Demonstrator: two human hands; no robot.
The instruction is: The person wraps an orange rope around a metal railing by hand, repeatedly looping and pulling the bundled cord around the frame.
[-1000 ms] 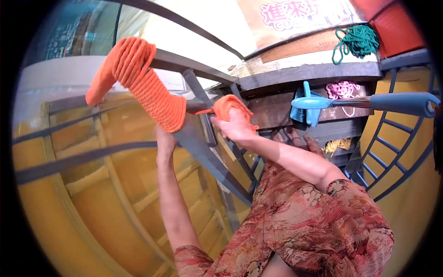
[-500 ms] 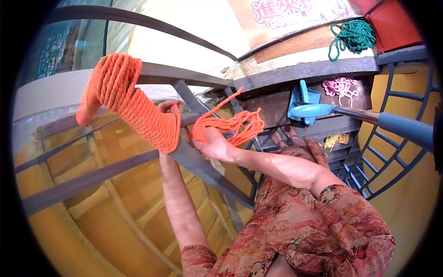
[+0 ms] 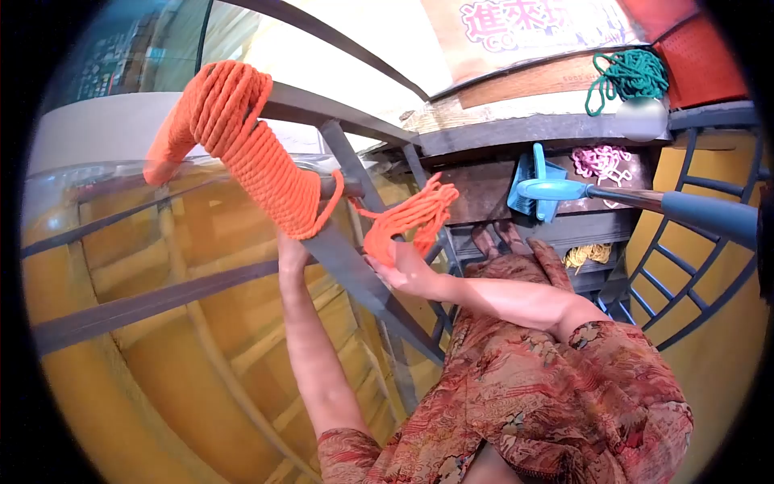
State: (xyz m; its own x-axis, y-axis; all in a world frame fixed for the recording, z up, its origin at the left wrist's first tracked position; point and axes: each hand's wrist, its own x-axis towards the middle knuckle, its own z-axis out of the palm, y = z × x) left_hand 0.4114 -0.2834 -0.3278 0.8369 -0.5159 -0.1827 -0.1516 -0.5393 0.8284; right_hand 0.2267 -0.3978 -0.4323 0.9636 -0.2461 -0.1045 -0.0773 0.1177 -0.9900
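Observation:
Orange cord (image 3: 266, 173) is wound in tight, close turns around a dark metal railing (image 3: 347, 274), over its curved end and down to a joint. A loose loop of it hangs at the lower right end of the winding. My right hand (image 3: 403, 270) grips a loose bundle of the same cord (image 3: 415, 219), right of the railing. My left hand (image 3: 292, 252) is behind the lower end of the winding; only the wrist and the base of the hand show, its fingers hidden.
A blue dustpan (image 3: 536, 187) with a long handle (image 3: 709, 216) stands at the right. Green cord (image 3: 633, 79) lies on the ledge, pink cord (image 3: 598, 163) and yellow cord (image 3: 587, 256) on steps below. Blue-grey railings (image 3: 677, 258) curve down at the far right.
Half a second ago my left fingers showed above the railing; now they are hidden behind it. My right hand has moved right and down with the bundle. The view has shifted slightly.

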